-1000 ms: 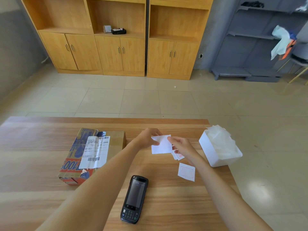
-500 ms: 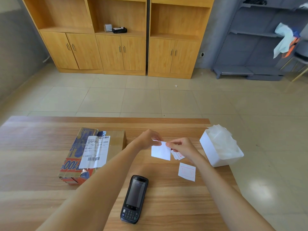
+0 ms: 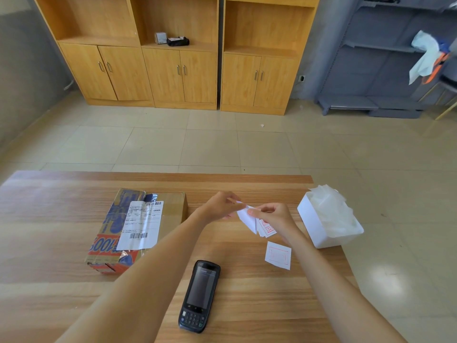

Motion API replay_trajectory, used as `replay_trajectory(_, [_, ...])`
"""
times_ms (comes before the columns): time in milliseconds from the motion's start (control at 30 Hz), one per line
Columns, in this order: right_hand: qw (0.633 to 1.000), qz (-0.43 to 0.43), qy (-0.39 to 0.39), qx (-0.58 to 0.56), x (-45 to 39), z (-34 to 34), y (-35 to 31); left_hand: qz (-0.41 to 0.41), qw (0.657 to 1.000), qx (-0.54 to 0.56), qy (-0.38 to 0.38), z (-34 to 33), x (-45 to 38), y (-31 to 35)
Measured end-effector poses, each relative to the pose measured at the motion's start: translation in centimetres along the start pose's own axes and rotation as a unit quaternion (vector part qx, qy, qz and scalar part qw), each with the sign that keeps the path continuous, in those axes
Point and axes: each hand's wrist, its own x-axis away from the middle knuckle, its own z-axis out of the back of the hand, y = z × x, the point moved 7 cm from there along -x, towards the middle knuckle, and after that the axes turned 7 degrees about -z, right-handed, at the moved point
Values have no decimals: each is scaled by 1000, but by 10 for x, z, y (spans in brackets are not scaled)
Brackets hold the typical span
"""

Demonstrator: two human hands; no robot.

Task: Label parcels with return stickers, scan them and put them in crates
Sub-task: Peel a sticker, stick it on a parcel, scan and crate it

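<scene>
My left hand [image 3: 220,206] and right hand [image 3: 273,215] are close together above the bench [image 3: 49,219], both pinching the same white sticker sheet [image 3: 247,217], which I judge I am peeling from its backing. If I pull too fast the sticker could tear or curl onto itself, and the glue could catch my fingers so it goes on creased. A small pile of red-printed stickers [image 3: 267,229] lies just under my right hand, and one loose sticker [image 3: 278,254] lies nearer me by my right forearm; a careless sweep of that arm could knock it off the edge. The parcel [image 3: 138,229] waits left of my left hand, its shipping label up, well apart from the sheet. The scanner [image 3: 199,295] lies between my forearms, nearer me. Right of my right hand stands a white box [image 3: 312,224] filled with crumpled thin white sheets, maybe peeled backings. No crate is in view.
</scene>
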Motion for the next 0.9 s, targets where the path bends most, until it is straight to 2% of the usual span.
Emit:
replay_trajectory(267, [999,-4,4,-34,-6,0,5,11,999,46,-1,6,-3,-8])
replay_trajectory(433, [994,-24,-1,-102,-5,-2,5,7,1000,-12,-2,10,-4,-14])
replay_trajectory(633, [993,-31,8,-118,-7,2,4,31,999,-18,-11,9,-4,-23])
replay_trajectory(900, [994,-34,1,-106,-7,-2,3,4,998,-49,-43,2,-4,-13])
